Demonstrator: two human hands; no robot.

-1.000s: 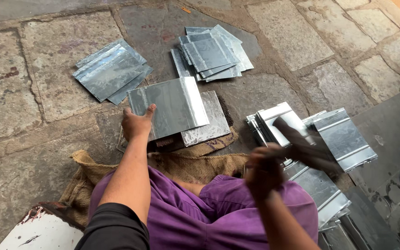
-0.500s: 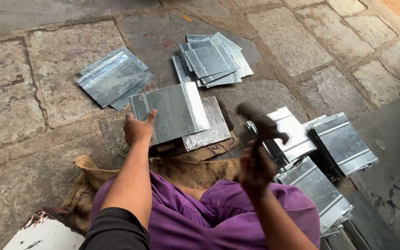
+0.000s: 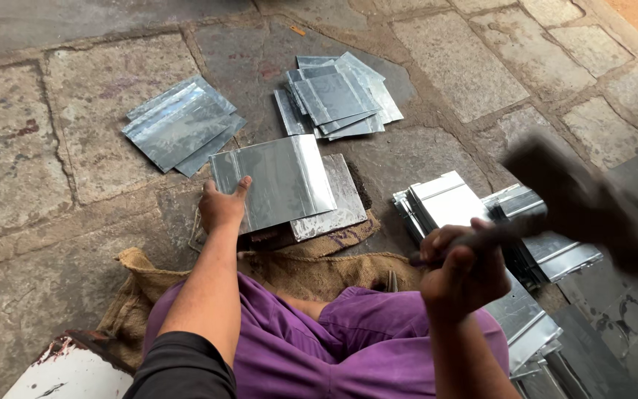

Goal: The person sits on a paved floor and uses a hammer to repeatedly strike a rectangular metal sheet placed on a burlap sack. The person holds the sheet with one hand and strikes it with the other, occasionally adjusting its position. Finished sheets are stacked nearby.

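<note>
My left hand [image 3: 223,205] presses down on the near left corner of a shiny rectangular metal sheet [image 3: 278,179], which lies on a thicker flat metal block [image 3: 337,199]. My right hand [image 3: 465,270] is closed on the handle of a dark hammer [image 3: 581,199]. The hammer is raised to the right of the sheet, and its head is blurred by motion. Purple trousers [image 3: 319,347] cover my legs, which rest on a piece of brown sacking [image 3: 319,270].
Two piles of cut metal sheets lie on the stone floor, one at the far left [image 3: 179,122] and one at the far middle [image 3: 337,96]. Folded metal pieces [image 3: 474,210] are stacked at the right. A white, rusty object [image 3: 68,369] sits at the bottom left.
My right hand has swung the hammer up and to the right, away from the sheet. My left hand has stayed on the sheet's corner.
</note>
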